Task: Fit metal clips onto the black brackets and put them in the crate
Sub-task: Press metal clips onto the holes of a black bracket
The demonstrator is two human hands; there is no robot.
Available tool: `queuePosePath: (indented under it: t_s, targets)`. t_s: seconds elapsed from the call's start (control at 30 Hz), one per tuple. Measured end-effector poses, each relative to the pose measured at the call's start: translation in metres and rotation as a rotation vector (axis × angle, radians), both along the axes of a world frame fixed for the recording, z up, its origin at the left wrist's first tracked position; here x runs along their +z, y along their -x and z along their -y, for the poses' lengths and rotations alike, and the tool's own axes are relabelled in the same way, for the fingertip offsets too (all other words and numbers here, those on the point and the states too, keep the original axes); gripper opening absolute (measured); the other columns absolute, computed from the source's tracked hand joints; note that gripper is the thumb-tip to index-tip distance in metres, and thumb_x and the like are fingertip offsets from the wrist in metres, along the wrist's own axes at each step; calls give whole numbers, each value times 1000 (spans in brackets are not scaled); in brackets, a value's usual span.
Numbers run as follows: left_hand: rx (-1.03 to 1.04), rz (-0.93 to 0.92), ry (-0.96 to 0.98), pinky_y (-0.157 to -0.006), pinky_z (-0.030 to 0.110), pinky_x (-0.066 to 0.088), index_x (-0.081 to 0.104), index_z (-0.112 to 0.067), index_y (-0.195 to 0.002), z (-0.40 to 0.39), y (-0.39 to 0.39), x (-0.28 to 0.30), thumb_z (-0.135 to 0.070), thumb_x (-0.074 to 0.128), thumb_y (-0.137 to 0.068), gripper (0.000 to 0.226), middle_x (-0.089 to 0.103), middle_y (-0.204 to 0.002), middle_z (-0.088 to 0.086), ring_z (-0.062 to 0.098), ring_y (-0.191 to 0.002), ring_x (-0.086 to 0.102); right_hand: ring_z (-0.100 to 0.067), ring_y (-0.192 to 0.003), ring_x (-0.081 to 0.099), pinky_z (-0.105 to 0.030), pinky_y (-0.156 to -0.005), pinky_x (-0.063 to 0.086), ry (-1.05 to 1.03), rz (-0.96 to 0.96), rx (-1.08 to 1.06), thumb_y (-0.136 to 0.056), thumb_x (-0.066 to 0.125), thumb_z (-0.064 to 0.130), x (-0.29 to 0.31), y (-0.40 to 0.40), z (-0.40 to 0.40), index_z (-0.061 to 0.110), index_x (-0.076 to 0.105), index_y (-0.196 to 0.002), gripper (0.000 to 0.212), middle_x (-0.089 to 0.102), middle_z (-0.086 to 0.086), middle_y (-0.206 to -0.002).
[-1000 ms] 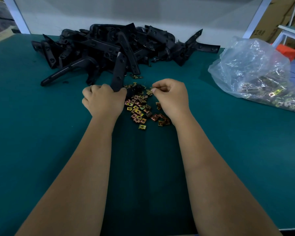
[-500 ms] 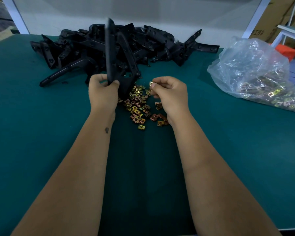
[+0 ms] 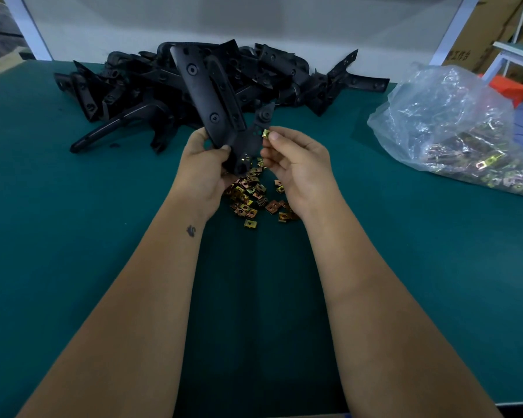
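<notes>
Black plastic fills the middle of the head view: the left hand (image 3: 204, 168) curls its grip around the lower end of one black bracket (image 3: 207, 98), which stands tilted up and away over the teal desk (image 3: 73, 236). Just to the right, the right hand (image 3: 299, 164) pinches a single metal clip (image 3: 265, 133) between thumb and forefinger, its other fingers loosely bent. That clip sits right beside the bracket's short perforated tab; whether the two touch cannot be told. Below and between the hands a scatter of loose clips (image 3: 254, 197) lies on the desk, partly covered by both wrists. Behind, a pile of brackets (image 3: 284, 76) is heaped near the far edge. A clear plastic bag (image 3: 453, 128) with more clips rests at the right, cut off by the frame's edge. The bracket's bottom end is hidden in the left palm.
</notes>
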State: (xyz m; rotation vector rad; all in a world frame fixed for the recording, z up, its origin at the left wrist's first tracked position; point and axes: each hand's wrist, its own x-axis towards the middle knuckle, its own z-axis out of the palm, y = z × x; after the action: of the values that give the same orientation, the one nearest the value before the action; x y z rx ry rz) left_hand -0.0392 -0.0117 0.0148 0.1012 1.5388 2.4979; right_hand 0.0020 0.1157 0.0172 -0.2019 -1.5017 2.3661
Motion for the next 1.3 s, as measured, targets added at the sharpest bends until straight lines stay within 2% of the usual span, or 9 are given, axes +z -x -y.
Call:
queuePosePath:
  t_s: [0.27, 0.47, 0.63, 0.77, 0.87, 0.97, 1.07, 1.23, 1.3]
  targets:
    - [-22, 19, -91, -64, 31, 58, 48, -12, -116, -3, 2, -1, 12, 33, -97, 34, 66, -110, 10, 17, -85, 69, -11, -65, 66, -23, -63, 54, 68, -5, 16, -92, 60, -2, -2, 2, -1, 7, 68, -85, 14, 70, -2, -71]
    - [-31, 14, -85, -63, 31, 58, 49, -13, -112, -5, 2, -1, 12, 33, -98, 33, 64, -112, 11, 17, -87, 68, -12, -64, 65, -22, -61, 54, 66, 0, 24, -91, 60, -4, -4, 4, -1, 8, 68, -83, 16, 71, -2, -71]
    - [-10, -18, -38, -72, 34, 59, 46, -12, -118, -7, 2, -3, 10, 37, -99, 31, 63, -114, 12, 18, -89, 67, -13, -64, 66, -23, -61, 54, 92, -6, 24, -91, 61, -2, -4, 4, -3, 6, 69, -84, 14, 71, -5, -72]
    - [31, 20, -56, -59, 27, 56, 49, -12, -111, -7, 3, -1, 7, 39, -98, 25, 66, -101, 7, 14, -77, 67, -13, -67, 67, -23, -65, 55, 96, -24, 75, -91, 60, -2, -4, 2, -3, 6, 71, -88, 13, 71, -3, -73]
    - [21, 62, -120, -66, 29, 55, 48, -14, -102, -8, 5, -3, -1, 47, -97, 14, 66, -92, 4, 14, -76, 66, -12, -68, 66, -23, -68, 55, 34, -15, 123, -90, 62, -3, -3, 1, 1, 6, 70, -89, 13, 72, -3, -75]
    - [26, 61, -183, -78, 32, 56, 49, -13, -103, -8, 6, -4, -12, 62, -95, 16, 67, -101, 6, 18, -87, 69, -10, -67, 64, -22, -71, 55, -7, -13, 156, -88, 63, -5, -1, -1, 6, 7, 70, -89, 14, 70, -1, -73]
    - [35, 25, -158, -87, 35, 57, 49, -9, -115, -8, 5, -5, -19, 66, -93, 29, 67, -117, 11, 21, -99, 71, -10, -66, 62, -21, -70, 54, -18, 0, 151, -88, 63, -6, 0, -1, 9, 5, 69, -91, 13, 68, -1, -72]
    - [43, 9, -117, -80, 32, 58, 47, -12, -114, -7, 3, -5, -21, 67, -94, 30, 66, -116, 10, 19, -95, 72, -8, -65, 61, -21, -68, 53, -41, 31, 117, -88, 65, -3, 0, -1, 11, 7, 68, -87, 10, 66, 0, -72]
    - [50, 6, -106, -82, 35, 59, 47, -14, -114, -7, 2, -5, -22, 66, -94, 28, 66, -116, 8, 19, -97, 72, -7, -66, 61, -20, -68, 53, -66, 43, 95, -87, 67, -1, -1, 0, 12, 8, 69, -86, 9, 66, 1, -73]
